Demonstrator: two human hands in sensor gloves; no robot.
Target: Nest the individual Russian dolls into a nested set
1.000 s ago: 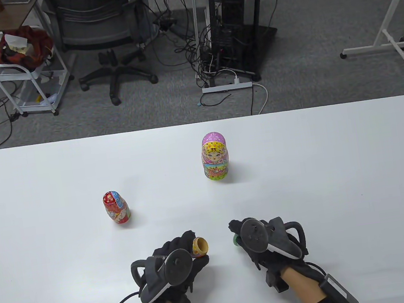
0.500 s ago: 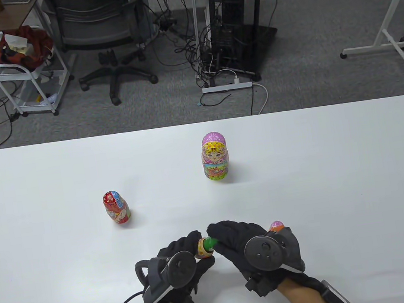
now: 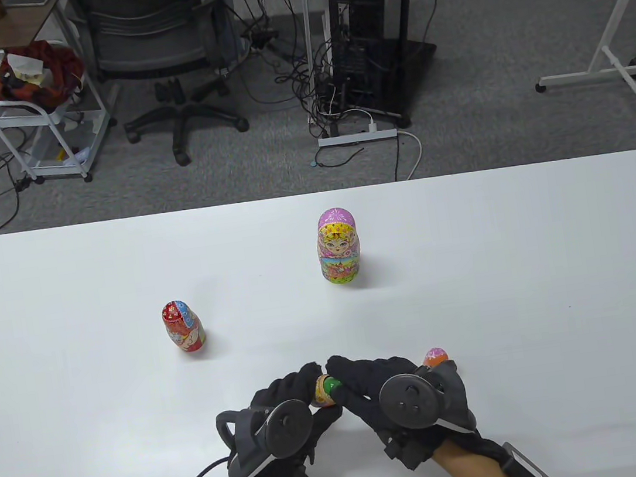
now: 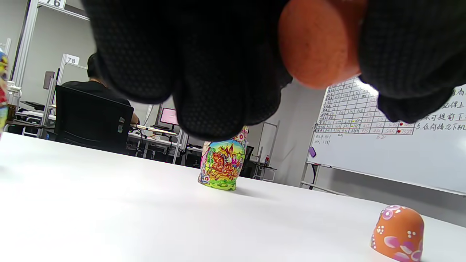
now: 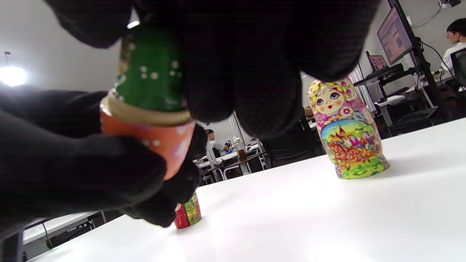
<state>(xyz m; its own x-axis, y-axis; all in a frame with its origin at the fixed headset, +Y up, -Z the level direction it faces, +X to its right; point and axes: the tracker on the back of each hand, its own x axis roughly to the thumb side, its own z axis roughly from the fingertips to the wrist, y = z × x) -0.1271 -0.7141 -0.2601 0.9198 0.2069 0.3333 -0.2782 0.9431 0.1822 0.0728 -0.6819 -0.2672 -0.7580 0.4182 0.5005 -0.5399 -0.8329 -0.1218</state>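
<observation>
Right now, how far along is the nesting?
Early. The left hand holds an orange bottom half; the right hand is seating the green doll in it. The orange top half, red doll and largest doll remain separate on the table.

Three things stand on the white desk [image 3: 533, 255]: a tall pink-and-yellow painted wooden doll [image 3: 338, 245] at centre, a smaller red painted doll [image 3: 183, 326] at centre left, and an orange floral dome-shaped doll top [image 3: 434, 357] at lower centre, just beside the right glove. Bare desk lies between the two dolls and across the right of the frame.
</observation>
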